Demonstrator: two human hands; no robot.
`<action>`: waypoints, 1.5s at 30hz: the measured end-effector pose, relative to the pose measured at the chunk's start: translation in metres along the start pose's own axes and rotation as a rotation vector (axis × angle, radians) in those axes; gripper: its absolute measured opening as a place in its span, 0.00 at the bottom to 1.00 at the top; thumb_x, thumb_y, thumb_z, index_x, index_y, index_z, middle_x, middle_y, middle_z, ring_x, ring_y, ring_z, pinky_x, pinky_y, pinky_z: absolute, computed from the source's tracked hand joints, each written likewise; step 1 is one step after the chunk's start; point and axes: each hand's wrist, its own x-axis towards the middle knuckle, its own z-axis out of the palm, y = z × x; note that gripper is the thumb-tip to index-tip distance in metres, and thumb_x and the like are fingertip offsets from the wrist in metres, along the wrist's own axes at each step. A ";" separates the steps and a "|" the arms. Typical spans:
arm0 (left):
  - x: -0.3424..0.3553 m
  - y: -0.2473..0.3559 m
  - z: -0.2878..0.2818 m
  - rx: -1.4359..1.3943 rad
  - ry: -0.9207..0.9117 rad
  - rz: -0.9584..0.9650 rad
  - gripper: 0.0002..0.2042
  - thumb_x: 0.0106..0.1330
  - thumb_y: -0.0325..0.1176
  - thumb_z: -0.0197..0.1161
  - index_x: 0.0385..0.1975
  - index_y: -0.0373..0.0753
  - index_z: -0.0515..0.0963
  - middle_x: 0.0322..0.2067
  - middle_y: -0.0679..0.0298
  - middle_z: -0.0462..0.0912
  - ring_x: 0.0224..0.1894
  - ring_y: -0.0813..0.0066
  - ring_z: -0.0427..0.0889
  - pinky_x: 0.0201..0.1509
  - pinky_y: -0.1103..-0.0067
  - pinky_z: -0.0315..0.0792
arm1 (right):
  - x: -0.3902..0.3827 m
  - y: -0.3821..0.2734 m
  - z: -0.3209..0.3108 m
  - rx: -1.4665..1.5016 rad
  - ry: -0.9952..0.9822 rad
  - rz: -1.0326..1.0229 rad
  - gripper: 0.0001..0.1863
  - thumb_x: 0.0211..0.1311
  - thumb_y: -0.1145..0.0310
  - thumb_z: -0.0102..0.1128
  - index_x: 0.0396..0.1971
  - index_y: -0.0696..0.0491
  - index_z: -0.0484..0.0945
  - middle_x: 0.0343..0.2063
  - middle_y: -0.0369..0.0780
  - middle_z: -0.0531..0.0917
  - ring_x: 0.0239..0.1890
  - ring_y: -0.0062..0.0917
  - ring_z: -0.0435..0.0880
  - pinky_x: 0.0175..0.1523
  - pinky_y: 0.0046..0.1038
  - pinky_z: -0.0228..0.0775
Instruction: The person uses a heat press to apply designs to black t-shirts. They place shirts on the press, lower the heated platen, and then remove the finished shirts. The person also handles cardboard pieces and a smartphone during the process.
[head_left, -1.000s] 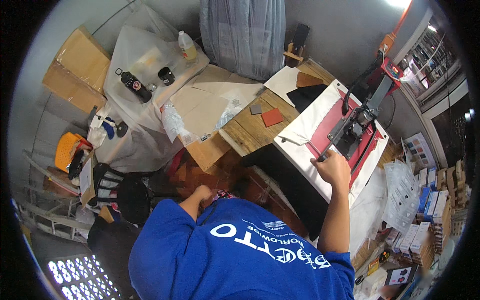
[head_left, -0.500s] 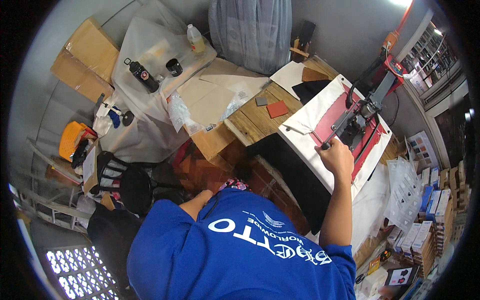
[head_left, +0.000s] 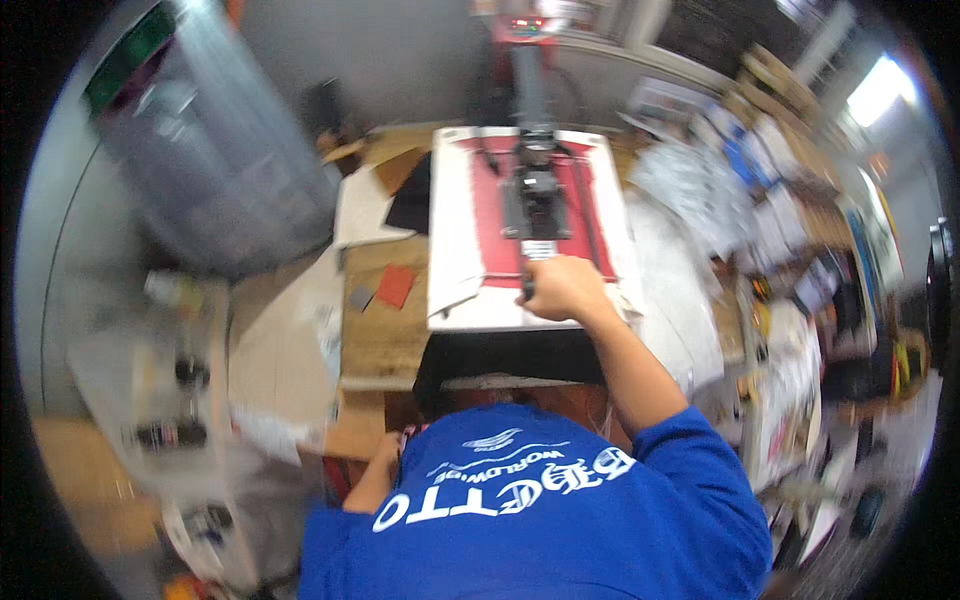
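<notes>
My right hand (head_left: 555, 285) is closed round the black handle (head_left: 528, 270) of the heat press (head_left: 460, 220), which has a white cloth-covered top, a red centre and a dark metal arm (head_left: 530, 90). Black cloth (head_left: 480, 352) hangs below the press's front edge. My left hand (head_left: 385, 455) is low beside the blue shirt on my body, its fingers hidden. A red square (head_left: 396, 286) and a smaller grey square (head_left: 362, 298) lie on the wooden table (head_left: 385, 340) left of the press. The picture is blurred by motion.
Cardboard and paper sheets (head_left: 280, 330) lie left of the table. A plastic-draped object (head_left: 210, 160) stands at the back left, near blurred bottles and a mug (head_left: 190, 372). Stacked boxes (head_left: 775, 220) and clear plastic (head_left: 670, 280) crowd the right side. A window (head_left: 690, 45) is behind.
The view has swung round to face the press squarely, so it now sits in the middle, upright in the picture. My right hand still grips the handle.
</notes>
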 end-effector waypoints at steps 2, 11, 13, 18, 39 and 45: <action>-0.006 0.016 -0.028 0.442 0.080 0.152 0.25 0.72 0.51 0.52 0.50 0.35 0.83 0.46 0.55 0.86 0.46 0.60 0.83 0.54 0.65 0.74 | -0.001 -0.002 -0.004 0.011 -0.044 0.043 0.19 0.48 0.57 0.62 0.40 0.47 0.86 0.40 0.47 0.88 0.45 0.42 0.86 0.51 0.42 0.78; -0.031 0.109 -0.097 0.827 -0.021 0.067 0.22 0.72 0.48 0.55 0.51 0.35 0.82 0.47 0.58 0.86 0.47 0.65 0.83 0.54 0.69 0.74 | 0.001 -0.012 -0.002 0.019 -0.052 0.174 0.15 0.40 0.63 0.61 0.32 0.43 0.87 0.34 0.44 0.88 0.40 0.41 0.87 0.44 0.41 0.79; -0.019 0.129 -0.088 0.876 -0.050 0.050 0.22 0.72 0.48 0.56 0.51 0.35 0.82 0.47 0.58 0.86 0.47 0.66 0.83 0.54 0.70 0.74 | -0.002 -0.011 0.005 -0.011 0.023 0.194 0.15 0.39 0.63 0.62 0.32 0.42 0.87 0.32 0.43 0.88 0.38 0.41 0.87 0.42 0.41 0.79; 0.010 0.167 -0.038 0.968 -0.149 0.071 0.21 0.73 0.46 0.57 0.52 0.35 0.82 0.47 0.60 0.86 0.47 0.69 0.82 0.55 0.72 0.74 | -0.007 -0.014 0.008 -0.001 0.097 0.210 0.17 0.38 0.63 0.63 0.34 0.42 0.87 0.32 0.43 0.88 0.39 0.39 0.88 0.42 0.41 0.79; -0.344 0.347 0.405 1.244 -0.935 1.240 0.18 0.63 0.31 0.66 0.51 0.30 0.78 0.39 0.57 0.85 0.43 0.68 0.84 0.51 0.72 0.76 | -0.014 0.017 0.020 0.219 0.324 -0.168 0.13 0.40 0.65 0.65 0.29 0.51 0.87 0.33 0.44 0.87 0.39 0.39 0.87 0.46 0.42 0.79; -0.330 0.274 0.612 1.622 -0.917 1.750 0.20 0.64 0.36 0.65 0.54 0.34 0.77 0.46 0.48 0.84 0.45 0.56 0.85 0.53 0.68 0.76 | 0.008 0.029 0.049 0.262 0.323 -0.293 0.13 0.52 0.61 0.63 0.34 0.52 0.82 0.34 0.40 0.85 0.42 0.36 0.84 0.52 0.40 0.74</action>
